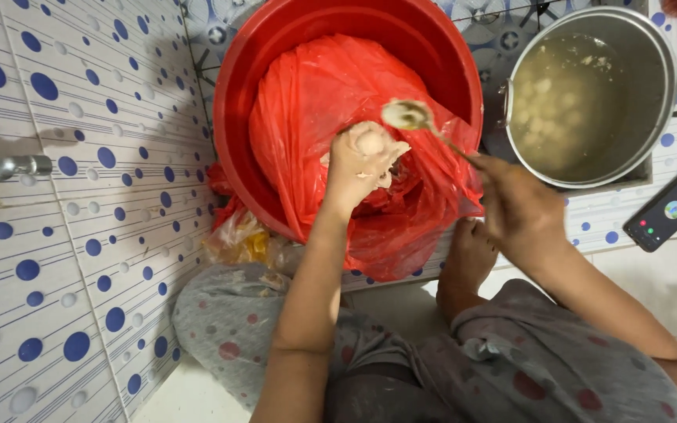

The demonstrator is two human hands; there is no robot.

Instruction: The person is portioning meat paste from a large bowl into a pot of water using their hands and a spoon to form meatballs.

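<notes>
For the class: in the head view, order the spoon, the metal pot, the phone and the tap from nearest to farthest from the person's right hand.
From the right hand:
1. Spoon, held in it, reaching up-left.
2. Metal pot, just above right.
3. Phone, on the floor to the right.
4. Tap, far left wall.

One red basin (276, 47), one red plastic bag (331, 94), one steel pot (652, 47). One spoon (409, 116), one phone (669, 210), one tap (9, 167). Two hands: left (363, 160), right (520, 205).

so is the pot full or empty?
Partly full: the pot holds cloudy liquid with pale round balls in it, and bare inner wall shows above the liquid.
</notes>
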